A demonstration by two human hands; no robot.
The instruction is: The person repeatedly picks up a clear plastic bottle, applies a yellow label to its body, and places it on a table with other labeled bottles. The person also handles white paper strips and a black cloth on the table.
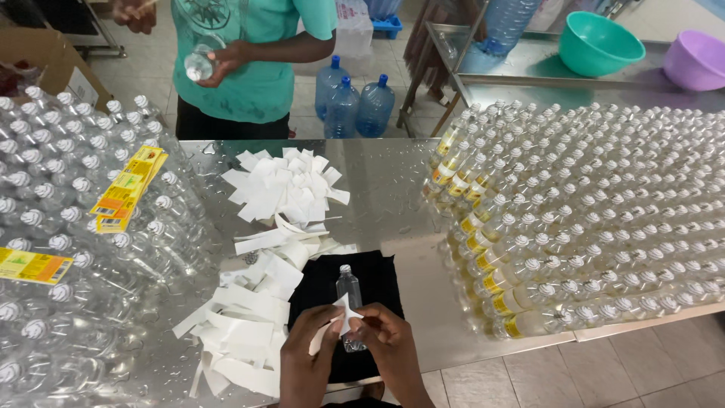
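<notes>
both forearms reach in from the bottom edge, close together. left hand (pixel 311 340) and right hand (pixel 380 332) curl inward, fingers (pixel 361 316) pinched, nearly meeting.

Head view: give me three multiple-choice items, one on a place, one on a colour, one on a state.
1. Where does the small clear bottle lie?
A. On the black cloth
B. In the green bowl
C. On the floor

2. What colour is the bowl beside the green one?
A. Red
B. Purple
C. White

3. What do the left hand and right hand hold?
A. Nothing
B. A blue jug
C. A white strip

Answers: 1 A, cloth lies under it. 2 B, purple bowl at the right edge. 3 C, both pinch the strip over the bottle.
</notes>
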